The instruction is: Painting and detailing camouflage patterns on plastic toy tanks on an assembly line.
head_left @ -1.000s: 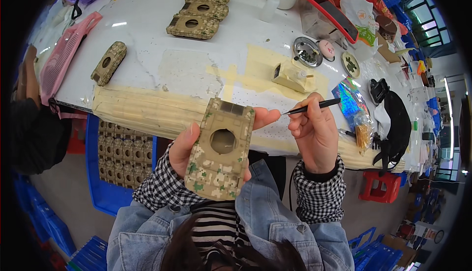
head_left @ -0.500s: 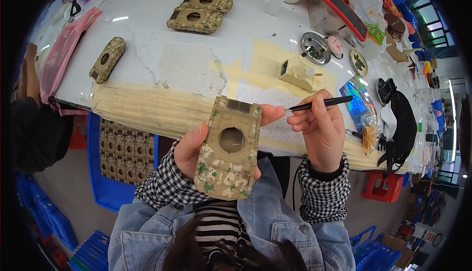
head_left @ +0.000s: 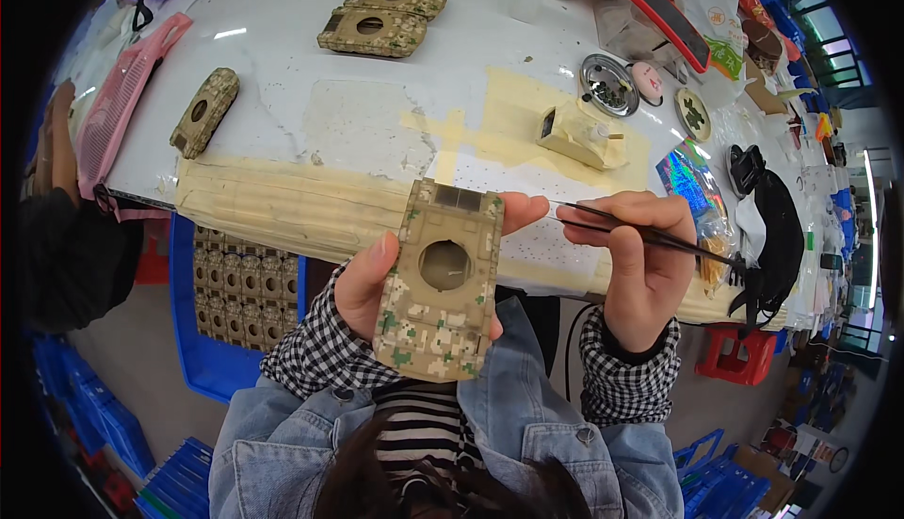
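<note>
The fingers [head_left: 527, 208] of the left hand [head_left: 372, 279] are curled behind a camouflage-painted panel [head_left: 441, 283], only the tips being seen past its right edge, while the thumb is pressed against its left edge; the panel, with a round hole in its middle, is thus gripped upright in front of the chest, below the near edge of the table [head_left: 282, 95]; the right hand [head_left: 640, 269] is closed round a thin black brush [head_left: 640, 232], pinched between thumb and forefinger, its tip pointed left and brought close to the upper right corner of the panel; whether tip and panel touch cannot be told. Further out, a small beige block [head_left: 576, 135] is set on a yellowed patch of the tabletop; three more camouflage panels [head_left: 377, 31] are stacked in a row at the far side, and a single rounded camouflage piece [head_left: 203, 112] is laid near the left edge; a blue crate [head_left: 221, 378] filled with similar parts is seen under the table.
</note>
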A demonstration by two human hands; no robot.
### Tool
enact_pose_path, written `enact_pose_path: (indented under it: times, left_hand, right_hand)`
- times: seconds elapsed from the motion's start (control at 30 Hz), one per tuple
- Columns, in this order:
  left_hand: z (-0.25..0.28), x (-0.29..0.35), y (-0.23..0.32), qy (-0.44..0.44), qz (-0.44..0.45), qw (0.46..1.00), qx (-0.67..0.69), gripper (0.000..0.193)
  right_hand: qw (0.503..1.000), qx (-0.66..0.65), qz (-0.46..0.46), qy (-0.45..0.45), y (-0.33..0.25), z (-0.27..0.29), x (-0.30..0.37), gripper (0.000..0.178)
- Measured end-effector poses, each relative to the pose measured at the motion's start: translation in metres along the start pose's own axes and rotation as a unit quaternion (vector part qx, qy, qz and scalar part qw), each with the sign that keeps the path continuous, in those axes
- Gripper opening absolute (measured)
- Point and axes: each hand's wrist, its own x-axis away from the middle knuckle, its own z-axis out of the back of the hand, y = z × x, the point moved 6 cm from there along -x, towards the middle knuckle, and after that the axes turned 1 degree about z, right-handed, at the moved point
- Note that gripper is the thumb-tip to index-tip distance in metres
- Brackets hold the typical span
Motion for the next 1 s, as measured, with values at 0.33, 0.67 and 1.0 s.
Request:
enact_pose_path:
  times: [0.33,0.67,1.0]
  left_hand:
    - [-0.004,0.002,-0.003,0.007,0.010,0.998,0.067,0.093]
    - [0.000,0.008,-0.002,-0.127,0.039,0.991,0.024,0.092]
    - [0.000,0.010,-0.002,-0.120,0.036,0.992,0.002,0.092]
  right_hand:
    - [0.859,0.384,0.322,-0.104,-0.025,-0.022,0.025,0.028]
    - [0.842,0.408,0.311,-0.168,-0.022,-0.032,0.026,0.034]
    - [0.853,0.412,0.268,-0.175,-0.021,-0.032,0.026,0.036]
